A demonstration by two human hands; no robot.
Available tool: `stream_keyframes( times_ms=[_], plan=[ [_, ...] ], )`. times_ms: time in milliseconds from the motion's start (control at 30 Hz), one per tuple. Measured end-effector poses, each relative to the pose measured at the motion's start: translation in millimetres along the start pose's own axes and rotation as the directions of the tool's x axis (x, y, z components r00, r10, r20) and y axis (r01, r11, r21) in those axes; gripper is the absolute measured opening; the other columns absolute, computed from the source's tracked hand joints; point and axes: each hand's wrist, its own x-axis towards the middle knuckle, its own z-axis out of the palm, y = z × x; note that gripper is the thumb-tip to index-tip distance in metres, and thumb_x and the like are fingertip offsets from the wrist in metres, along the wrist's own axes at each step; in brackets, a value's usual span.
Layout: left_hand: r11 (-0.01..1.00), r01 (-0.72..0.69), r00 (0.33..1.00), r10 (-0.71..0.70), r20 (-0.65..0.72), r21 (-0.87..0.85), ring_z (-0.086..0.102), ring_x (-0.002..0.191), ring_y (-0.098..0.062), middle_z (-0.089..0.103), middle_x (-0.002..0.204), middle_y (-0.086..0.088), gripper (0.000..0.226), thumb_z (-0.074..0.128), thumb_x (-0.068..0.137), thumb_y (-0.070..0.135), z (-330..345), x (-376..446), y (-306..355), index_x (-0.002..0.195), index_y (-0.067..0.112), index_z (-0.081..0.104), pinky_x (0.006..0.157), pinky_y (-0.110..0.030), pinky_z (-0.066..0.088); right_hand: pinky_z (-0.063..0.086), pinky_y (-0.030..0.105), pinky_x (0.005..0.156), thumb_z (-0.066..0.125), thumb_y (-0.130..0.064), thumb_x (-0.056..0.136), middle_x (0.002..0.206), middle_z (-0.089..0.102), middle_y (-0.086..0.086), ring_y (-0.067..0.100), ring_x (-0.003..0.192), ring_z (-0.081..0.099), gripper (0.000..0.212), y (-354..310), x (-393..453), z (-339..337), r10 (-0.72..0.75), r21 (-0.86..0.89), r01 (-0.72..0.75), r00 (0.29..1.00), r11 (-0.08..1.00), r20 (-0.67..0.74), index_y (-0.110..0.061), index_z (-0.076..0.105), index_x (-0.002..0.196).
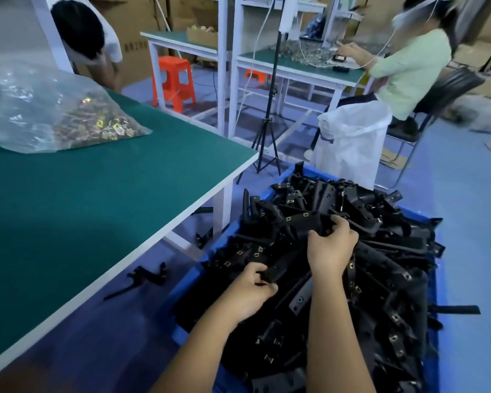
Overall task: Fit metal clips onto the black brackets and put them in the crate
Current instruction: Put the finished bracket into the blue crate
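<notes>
A blue crate [434, 282] on the floor is heaped with several black brackets [386, 279], many carrying small metal clips. Over the heap, my left hand [248, 293] grips the near end of a long black bracket [288, 260]. My right hand [332, 248] is closed on the far part of the same bracket, thumb and fingers wrapped over it near a clip. A clear plastic bag of metal clips [97, 127] lies at the back of the green table [82, 211], to my left.
Loose black brackets [146, 279] lie on the blue floor beside the table leg. A tripod [267, 131], a white sack [352, 143] and an orange stool [173, 80] stand beyond. Two people are at benches farther back.
</notes>
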Motion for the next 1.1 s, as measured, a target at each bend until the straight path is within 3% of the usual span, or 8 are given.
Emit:
stream_keyframes(
  times_ms=[100,233,400,700,767,867,1000,1100],
  plan=[
    [0.999,-0.025,1.0,0.025,-0.007,0.048,0.054,0.113,-0.01,0.05,0.126,0.012,0.037,0.057,0.098,0.031,-5,-1,-6,0.132,0.038,0.047,0.092,-0.025,0.046,0.043,0.033,0.064,0.068,-0.009,0.089,0.135,0.033,0.005,0.025,0.085,0.058,0.052,-2,-10,6,-0.112,-0.117,0.109,0.993,0.987,-0.027,-0.019,0.047,0.135],
    [0.982,-0.116,0.993,0.116,0.004,0.147,0.048,0.113,-0.003,0.048,0.128,0.012,0.037,0.058,0.098,0.023,-5,-4,-4,0.134,0.033,0.052,0.086,-0.009,0.041,0.041,0.032,0.064,0.068,-0.013,0.087,0.13,0.037,0.004,0.022,0.092,0.053,0.044,-14,-25,19,-0.213,-0.154,0.21,0.977,0.966,-0.006,-0.02,0.053,0.128],
    [0.968,-0.088,0.996,0.082,0.034,0.235,0.049,0.127,-0.014,0.046,0.145,0.002,0.05,0.059,0.097,0.03,-5,-7,-4,0.145,0.028,0.044,0.107,-0.029,0.043,0.053,0.041,0.079,0.064,-0.015,0.088,0.123,0.042,0.004,0.024,0.101,0.053,0.037,-21,-47,37,-0.253,-0.177,0.27,0.961,0.946,0.11,-0.017,0.058,0.124],
    [0.988,-0.117,0.993,0.113,0.042,0.101,0.045,0.133,-0.012,0.048,0.147,0.007,0.048,0.055,0.099,0.02,-17,-13,-10,0.146,0.028,0.046,0.113,-0.031,0.036,0.047,0.044,0.095,0.06,-0.017,0.09,0.125,0.046,0.005,0.025,0.112,0.047,0.033,-21,-64,45,-0.22,-0.185,0.233,0.971,0.955,0.088,-0.016,0.06,0.124],
    [0.986,-0.157,0.987,0.155,0.032,0.062,0.052,0.124,-0.011,0.058,0.135,0.007,0.039,0.052,0.099,0.015,-21,-15,-6,0.136,0.026,0.055,0.107,-0.026,0.042,0.047,0.042,0.093,0.059,-0.016,0.09,0.123,0.047,0.003,0.023,0.111,0.048,0.03,-26,-66,46,-0.229,-0.143,0.235,0.972,0.961,0.057,-0.016,0.062,0.12],
    [0.971,-0.238,0.964,0.232,-0.127,-0.038,0.062,0.108,-0.009,0.068,0.115,0.006,0.037,0.044,0.096,0.005,-36,-21,17,0.118,0.028,0.063,0.093,-0.025,0.049,0.046,0.036,0.085,0.058,-0.013,0.09,0.116,0.046,-0.001,0.023,0.109,0.05,0.026,-49,-73,56,-0.262,-0.01,0.263,0.962,0.965,0.074,-0.017,0.064,0.115],
    [0.874,-0.436,0.848,0.32,-0.423,-0.213,0.065,0.072,-0.01,0.073,0.08,0.004,0.045,0.038,0.079,-0.007,-77,-45,62,0.09,0.025,0.067,0.064,-0.025,0.05,0.044,0.032,0.08,0.054,-0.012,0.091,0.109,0.049,-0.004,0.014,0.09,0.056,0.02,-109,-100,86,-0.365,0.249,0.321,0.918,0.914,0.157,-0.019,0.065,0.107],
    [0.843,-0.53,0.734,0.402,-0.547,-0.091,0.064,0.076,-0.009,0.072,0.08,0.006,0.034,0.039,0.063,0.007,-126,-78,81,0.082,0.024,0.062,0.067,-0.025,0.05,0.042,0.027,0.079,0.052,-0.011,0.092,0.105,0.058,-0.003,0.0,0.083,0.053,0.017,-160,-136,109,-0.461,0.451,0.326,0.856,0.831,0.232,-0.022,0.064,0.096]
  ],
)
